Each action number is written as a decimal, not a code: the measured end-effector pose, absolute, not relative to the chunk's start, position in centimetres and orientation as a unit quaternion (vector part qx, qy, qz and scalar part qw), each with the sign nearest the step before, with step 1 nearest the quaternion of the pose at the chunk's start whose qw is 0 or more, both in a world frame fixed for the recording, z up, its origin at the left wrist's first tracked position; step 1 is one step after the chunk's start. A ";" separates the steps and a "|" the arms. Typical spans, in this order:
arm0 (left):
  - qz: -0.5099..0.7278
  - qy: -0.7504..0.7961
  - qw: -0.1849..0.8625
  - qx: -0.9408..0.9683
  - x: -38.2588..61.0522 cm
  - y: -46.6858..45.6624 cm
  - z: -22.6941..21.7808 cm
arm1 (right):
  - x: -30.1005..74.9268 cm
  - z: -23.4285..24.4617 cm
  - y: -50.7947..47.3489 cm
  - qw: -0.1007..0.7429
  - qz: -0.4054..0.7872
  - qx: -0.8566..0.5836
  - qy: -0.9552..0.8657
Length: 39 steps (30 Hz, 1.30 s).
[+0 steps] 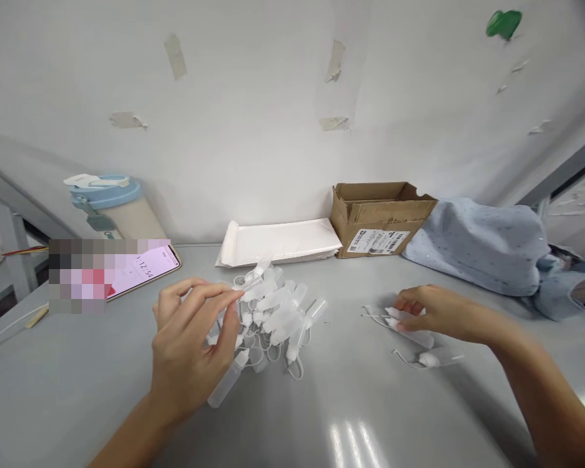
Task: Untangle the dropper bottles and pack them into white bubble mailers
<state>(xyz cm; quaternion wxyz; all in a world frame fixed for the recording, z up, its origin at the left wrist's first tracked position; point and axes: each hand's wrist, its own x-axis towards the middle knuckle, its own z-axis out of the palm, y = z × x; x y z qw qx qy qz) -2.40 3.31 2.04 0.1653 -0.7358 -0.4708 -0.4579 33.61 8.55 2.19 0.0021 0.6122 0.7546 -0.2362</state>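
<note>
A pile of small translucent squeeze bottles [285,318] with white nozzles and thin tethered caps lies in the middle of the table. My left hand [195,331] is over the pile's left edge, thumb and index finger nearly together; what is between the fingertips, if anything, is too small to make out. One bottle [227,383] lies below that hand, partly apart from the pile. On the right, my right hand [424,312] is closed around a squeeze bottle [416,336] at table height, its nozzle and strap pointing left. Another bottle [441,357] lies just in front of it.
Behind the pile lies a stack of white packets [283,242]. An open cardboard box [383,218] stands beside it, with light blue cloth [478,247] to its right. At the left are a phone [146,266] and a blue-lidded tumbler [121,208]. A white wall rises behind the grey table [283,429].
</note>
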 end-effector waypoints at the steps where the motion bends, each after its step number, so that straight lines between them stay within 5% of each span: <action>1: -0.456 -0.469 0.160 -0.739 -2.3 3.3 1.9 | 33.4 2.2 8.5 -0.001 -0.234 0.607 0.759; 10: -0.427 -0.439 0.113 -0.783 -1.1 3.0 1.1 | 29.0 3.0 7.7 -0.063 -0.212 0.556 0.801; 18: -0.393 -0.424 -0.002 -0.816 -0.3 2.2 0.7 | 23.8 1.4 5.3 -0.238 -0.182 0.417 0.858; 27: -0.365 -0.425 -0.148 -0.815 0.4 1.5 0.5 | 21.9 0.1 3.6 -0.258 -0.104 0.358 0.891; 39: -0.368 -0.418 -0.119 -0.822 0.0 1.9 0.7 | 22.1 0.0 3.7 -0.244 -0.148 0.407 0.868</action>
